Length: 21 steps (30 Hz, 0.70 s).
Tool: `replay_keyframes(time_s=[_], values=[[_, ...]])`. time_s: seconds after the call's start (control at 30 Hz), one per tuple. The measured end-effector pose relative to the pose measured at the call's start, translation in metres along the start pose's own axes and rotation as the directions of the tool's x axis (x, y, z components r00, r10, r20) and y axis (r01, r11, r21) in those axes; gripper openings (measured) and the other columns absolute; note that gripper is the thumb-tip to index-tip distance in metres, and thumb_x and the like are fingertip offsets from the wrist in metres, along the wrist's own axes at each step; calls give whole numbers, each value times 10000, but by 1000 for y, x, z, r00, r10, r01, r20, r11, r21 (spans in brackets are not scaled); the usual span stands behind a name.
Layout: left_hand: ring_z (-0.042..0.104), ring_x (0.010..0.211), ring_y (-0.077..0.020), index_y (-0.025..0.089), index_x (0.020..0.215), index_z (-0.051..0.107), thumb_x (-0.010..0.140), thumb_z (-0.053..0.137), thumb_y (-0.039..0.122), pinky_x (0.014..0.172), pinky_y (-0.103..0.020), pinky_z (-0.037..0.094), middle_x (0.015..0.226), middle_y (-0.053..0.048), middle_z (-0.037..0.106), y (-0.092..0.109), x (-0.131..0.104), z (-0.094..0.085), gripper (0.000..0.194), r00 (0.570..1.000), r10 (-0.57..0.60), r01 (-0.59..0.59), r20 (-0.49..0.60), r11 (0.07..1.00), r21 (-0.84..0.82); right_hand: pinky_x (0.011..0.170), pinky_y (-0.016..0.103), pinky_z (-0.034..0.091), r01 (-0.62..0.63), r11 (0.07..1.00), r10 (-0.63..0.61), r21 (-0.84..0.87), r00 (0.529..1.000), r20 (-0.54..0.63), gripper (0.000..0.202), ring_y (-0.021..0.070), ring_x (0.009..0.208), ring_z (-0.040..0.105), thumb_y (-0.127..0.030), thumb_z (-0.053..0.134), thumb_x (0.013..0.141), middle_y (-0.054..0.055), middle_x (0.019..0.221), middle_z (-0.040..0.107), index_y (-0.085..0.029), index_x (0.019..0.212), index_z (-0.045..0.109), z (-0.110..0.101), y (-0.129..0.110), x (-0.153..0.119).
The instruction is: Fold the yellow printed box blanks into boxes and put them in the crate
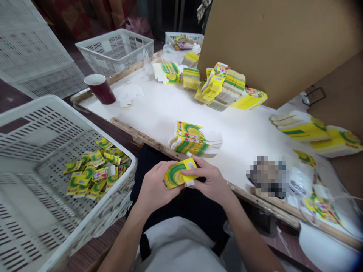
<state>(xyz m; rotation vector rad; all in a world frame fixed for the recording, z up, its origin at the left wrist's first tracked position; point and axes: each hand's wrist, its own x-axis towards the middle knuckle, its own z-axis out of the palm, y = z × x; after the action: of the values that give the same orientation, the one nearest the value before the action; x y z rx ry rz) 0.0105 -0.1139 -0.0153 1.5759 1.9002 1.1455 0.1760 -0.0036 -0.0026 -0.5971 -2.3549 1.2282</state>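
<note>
Your left hand (157,187) and right hand (208,178) curl partly closed, both gripping the yellow-green carton (179,173).

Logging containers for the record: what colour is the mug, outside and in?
The mug is dark red outside and whitish inside, seen in the head view.

The left hand (157,187) and right hand (211,179) are holding a yellow-green carton (180,173) between them, the right fingers pressing its end. A stack (195,139) of flat cartons is lying just beyond, near the edge of the white table (159,109). To the left, a crate (53,151) is holding a loose pile (95,170) of cartons. A maroon cup (101,90) is standing at the table's left end; bundles (222,85) are resting against cardboard (272,45) at the back.
</note>
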Motion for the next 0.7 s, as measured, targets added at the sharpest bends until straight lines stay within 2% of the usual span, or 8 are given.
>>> replay_keyframes(time_s=[0.13, 0.3, 0.37, 0.47, 0.53, 0.6, 0.67, 0.7], values=[[609, 932, -216, 239, 1104, 527, 673, 692, 289, 812, -340, 488, 1026, -49, 630, 2, -2, 2, 465, 1000, -14, 14, 12, 1000, -8, 998, 424, 402, -16, 1000, 16, 20, 1000, -22, 372, 268, 1233, 478, -167, 636, 785, 93, 1341, 495, -282, 1138, 658, 10, 1, -2], [604, 939, -223, 234, 1109, 524, 677, 692, 297, 819, -346, 484, 1025, -53, 628, -3, -1, 3, 467, 1000, -9, 9, 6, 999, 46, 996, 402, 407, -53, 997, 58, 64, 995, -82, 395, 249, 1180, 506, -181, 654, 762, 92, 1240, 543, -252, 1150, 641, 17, -2, 2], [601, 941, -229, 233, 1108, 527, 685, 686, 320, 816, -351, 483, 1023, -53, 627, -8, -1, -4, 460, 1000, -9, 11, -18, 996, 93, 1017, 419, 390, -64, 997, 67, 39, 994, -89, 559, 254, 1214, 475, -200, 664, 757, 108, 1280, 519, -241, 1293, 513, 19, -4, 7], [596, 953, -251, 225, 1138, 513, 714, 662, 358, 826, -388, 481, 1046, -61, 617, -23, -5, -32, 469, 991, -71, 96, -117, 970, 225, 989, 407, 428, -36, 999, 35, -10, 990, -136, 676, 240, 1148, 535, -239, 674, 760, 109, 1313, 507, -241, 1372, 389, 10, -2, 22], [577, 988, -321, 198, 1139, 512, 710, 661, 424, 862, -492, 453, 1027, -86, 611, -35, -9, -58, 508, 951, -117, 225, -286, 898, 379, 975, 397, 440, -42, 991, 7, -129, 966, -257, 575, 228, 1085, 572, -218, 636, 784, 92, 1267, 551, -236, 1326, 446, -6, 6, 37], [476, 1132, -445, 169, 1242, 430, 685, 676, 486, 918, -637, 364, 1135, -139, 558, -47, -13, -79, 686, 857, -158, 412, -491, 783, 466, 968, 411, 436, -113, 948, -14, -299, 921, -390, 484, 241, 1085, 560, -171, 582, 797, 90, 1202, 591, -220, 1271, 503, -24, 19, 52], [344, 1235, -511, 158, 1330, 326, 666, 694, 506, 963, -709, 272, 1275, -171, 470, -56, -14, -89, 834, 766, -168, 512, -620, 742, 432, 947, 441, 437, -234, 866, 38, -442, 912, -408, 493, 278, 1074, 550, -116, 562, 762, 119, 1155, 606, -175, 1249, 521, -36, 35, 66], [310, 1256, -519, 157, 1346, 304, 648, 715, 497, 978, -719, 244, 1316, -177, 437, -60, -14, -88, 878, 749, -174, 502, -639, 779, 376, 920, 445, 449, -268, 833, 71, -484, 919, -387, 476, 286, 1035, 564, -91, 540, 751, 130, 1111, 619, -160, 1223, 542, -39, 42, 70]])
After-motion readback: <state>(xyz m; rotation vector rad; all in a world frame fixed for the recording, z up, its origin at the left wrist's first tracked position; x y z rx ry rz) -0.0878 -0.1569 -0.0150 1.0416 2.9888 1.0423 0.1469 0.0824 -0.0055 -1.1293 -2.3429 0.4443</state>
